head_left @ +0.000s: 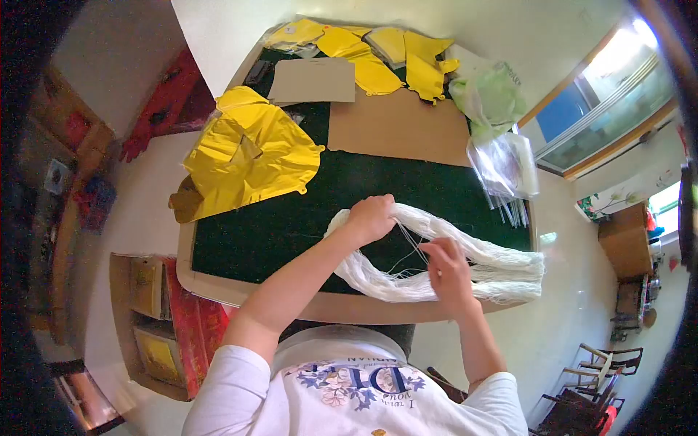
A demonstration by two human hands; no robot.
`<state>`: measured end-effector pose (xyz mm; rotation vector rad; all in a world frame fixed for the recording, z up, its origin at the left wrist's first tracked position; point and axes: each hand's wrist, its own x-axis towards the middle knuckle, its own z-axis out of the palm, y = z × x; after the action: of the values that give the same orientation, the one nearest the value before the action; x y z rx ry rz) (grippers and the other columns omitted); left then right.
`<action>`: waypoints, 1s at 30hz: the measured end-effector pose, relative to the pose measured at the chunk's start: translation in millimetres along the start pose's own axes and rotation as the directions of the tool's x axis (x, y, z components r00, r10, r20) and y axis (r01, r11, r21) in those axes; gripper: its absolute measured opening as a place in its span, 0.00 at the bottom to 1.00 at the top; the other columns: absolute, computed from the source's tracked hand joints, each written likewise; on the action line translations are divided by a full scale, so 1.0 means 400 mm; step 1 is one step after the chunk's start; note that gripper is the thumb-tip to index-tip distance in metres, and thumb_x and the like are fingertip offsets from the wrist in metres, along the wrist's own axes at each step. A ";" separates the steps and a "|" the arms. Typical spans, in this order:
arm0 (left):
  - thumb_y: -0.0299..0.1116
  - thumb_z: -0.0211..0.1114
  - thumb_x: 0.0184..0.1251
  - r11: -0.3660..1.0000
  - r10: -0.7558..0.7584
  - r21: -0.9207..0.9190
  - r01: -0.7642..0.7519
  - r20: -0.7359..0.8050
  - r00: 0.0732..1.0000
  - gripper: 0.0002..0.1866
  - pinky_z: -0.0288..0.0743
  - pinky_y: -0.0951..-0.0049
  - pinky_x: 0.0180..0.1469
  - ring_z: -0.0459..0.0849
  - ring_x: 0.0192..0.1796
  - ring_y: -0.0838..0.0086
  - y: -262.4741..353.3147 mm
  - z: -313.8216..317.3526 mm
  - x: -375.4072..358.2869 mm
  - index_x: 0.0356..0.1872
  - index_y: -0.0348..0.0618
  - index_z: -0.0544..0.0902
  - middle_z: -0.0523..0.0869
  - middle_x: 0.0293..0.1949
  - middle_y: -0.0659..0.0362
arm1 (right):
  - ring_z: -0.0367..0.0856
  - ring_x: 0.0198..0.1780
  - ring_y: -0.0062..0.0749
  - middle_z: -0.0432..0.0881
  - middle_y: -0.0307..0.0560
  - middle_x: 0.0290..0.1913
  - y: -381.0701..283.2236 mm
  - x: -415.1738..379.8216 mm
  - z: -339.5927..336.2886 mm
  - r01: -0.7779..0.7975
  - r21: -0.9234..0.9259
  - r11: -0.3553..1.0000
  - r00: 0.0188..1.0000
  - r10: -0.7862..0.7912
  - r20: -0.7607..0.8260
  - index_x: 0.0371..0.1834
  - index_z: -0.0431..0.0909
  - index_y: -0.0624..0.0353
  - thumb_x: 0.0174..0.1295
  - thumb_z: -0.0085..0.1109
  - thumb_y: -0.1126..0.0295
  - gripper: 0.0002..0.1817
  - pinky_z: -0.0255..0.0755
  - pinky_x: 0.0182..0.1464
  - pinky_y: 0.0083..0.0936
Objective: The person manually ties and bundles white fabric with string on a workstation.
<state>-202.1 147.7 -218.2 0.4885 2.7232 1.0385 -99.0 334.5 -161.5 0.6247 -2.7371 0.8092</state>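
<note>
A looped skein of white thread [392, 289] lies across the dark green table top [254, 240], its folded end at the table's right edge. My left hand [372, 218] is closed round the upper left part of the loop. My right hand [447, 269] is over the loop's middle, thumb and fingers pinched together on loose thread. A few thin strands [411, 241] run taut from near my left hand to my right fingertips. More loose strands droop inside the loop.
A large yellow plastic bag [254, 156] lies at the table's left, with several more yellow bags [425, 65] at the back. Brown cardboard [400, 127] covers the far middle. Clear plastic bags [503, 163] sit far right. An open carton [149, 320] stands left of the table.
</note>
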 end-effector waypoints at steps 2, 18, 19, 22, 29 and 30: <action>0.35 0.64 0.51 0.999 0.033 0.029 -0.032 -0.017 0.999 0.14 0.74 0.55 0.45 0.81 0.43 0.52 -0.009 0.005 0.008 0.37 0.39 0.75 0.83 0.36 0.46 | 0.72 0.39 0.41 0.71 0.46 0.37 0.001 0.003 0.024 0.051 -0.169 0.984 0.997 -0.041 0.061 0.43 0.78 0.53 0.46 0.55 0.84 0.19 0.69 0.40 0.33; 0.34 0.62 0.55 0.982 0.072 -0.182 -0.053 0.103 0.992 0.19 0.74 0.60 0.50 0.81 0.46 0.53 -0.006 -0.029 -0.007 0.49 0.41 0.74 0.82 0.43 0.45 | 0.79 0.35 0.36 0.80 0.46 0.30 -0.003 0.026 -0.071 -0.132 0.129 0.983 0.984 0.114 0.137 0.30 0.76 0.61 0.50 0.59 0.79 0.04 0.72 0.40 0.28; 0.34 0.61 0.57 0.971 0.046 -0.238 -0.012 0.141 0.989 0.20 0.73 0.61 0.51 0.80 0.47 0.54 -0.010 -0.037 -0.002 0.51 0.41 0.73 0.81 0.44 0.45 | 0.79 0.33 0.34 0.80 0.47 0.30 0.009 0.062 -0.068 -0.178 0.182 0.967 0.982 0.163 0.093 0.30 0.77 0.62 0.51 0.59 0.79 0.04 0.72 0.39 0.27; 0.35 0.58 0.61 0.902 0.152 -0.420 -0.096 0.102 0.983 0.22 0.72 0.64 0.54 0.79 0.50 0.55 -0.073 -0.016 0.036 0.56 0.40 0.71 0.80 0.47 0.44 | 0.78 0.31 0.27 0.80 0.48 0.29 0.020 0.209 -0.063 -0.161 0.215 0.963 0.982 0.177 -0.060 0.33 0.77 0.64 0.55 0.59 0.76 0.04 0.71 0.36 0.24; 0.42 0.58 0.62 0.902 0.147 -0.430 -0.035 0.229 0.962 0.26 0.72 0.67 0.51 0.79 0.50 0.57 -0.107 -0.025 0.056 0.57 0.36 0.68 0.80 0.47 0.44 | 0.81 0.30 0.36 0.81 0.51 0.27 0.070 0.359 -0.005 -0.254 0.045 0.966 0.964 0.256 -0.068 0.35 0.78 0.64 0.55 0.59 0.71 0.08 0.72 0.35 0.29; 0.42 0.59 0.60 0.902 0.133 -0.432 -0.012 0.251 0.959 0.28 0.73 0.67 0.50 0.80 0.49 0.57 -0.098 -0.033 0.051 0.57 0.36 0.68 0.80 0.45 0.44 | 0.81 0.32 0.38 0.81 0.52 0.30 0.067 0.361 0.000 -0.240 0.025 0.971 0.971 0.240 -0.007 0.36 0.78 0.63 0.55 0.59 0.71 0.08 0.73 0.37 0.30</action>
<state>-234.3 119.5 -235.9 0.6065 2.1631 1.4202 -238.9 306.4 -127.6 0.2947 -2.8333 0.8942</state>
